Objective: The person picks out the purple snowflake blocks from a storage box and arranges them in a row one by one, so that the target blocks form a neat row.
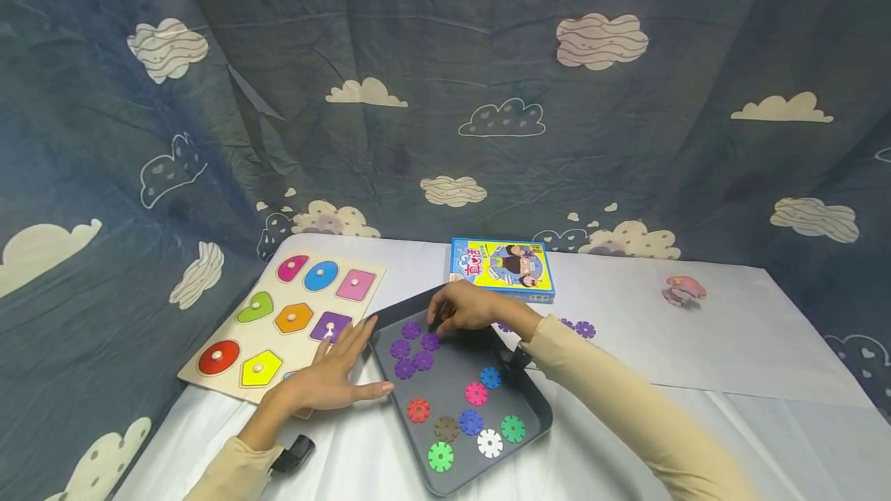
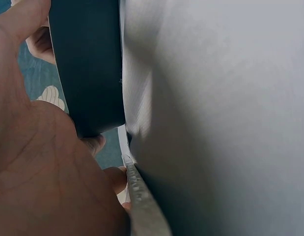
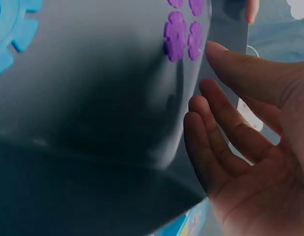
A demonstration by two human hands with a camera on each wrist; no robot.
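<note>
A dark grey tray [image 1: 452, 393] lies at an angle on the table. Several purple notched discs [image 1: 400, 349] are grouped toward its far left. My right hand [image 1: 465, 306] reaches over the far rim, its fingertips beside the nearest purple disc [image 1: 430, 341]. In the right wrist view, the thumb and loosely bent fingers [image 3: 235, 123] stand apart, with nothing visible between them. My left hand [image 1: 334, 377] rests against the tray's left side, fingers spread along the rim and thumb over the near part. The left wrist view shows the palm [image 2: 53, 162] beside the tray wall [image 2: 88, 64].
Discs of other colours, among them red [image 1: 418, 410], white [image 1: 490, 443] and pink [image 1: 476, 393], lie in the tray's near part. A wooden shape puzzle [image 1: 278, 339] is at left, a boxed game [image 1: 501, 269] behind. More purple discs [image 1: 585, 329] and a pink figure [image 1: 685, 290] lie right.
</note>
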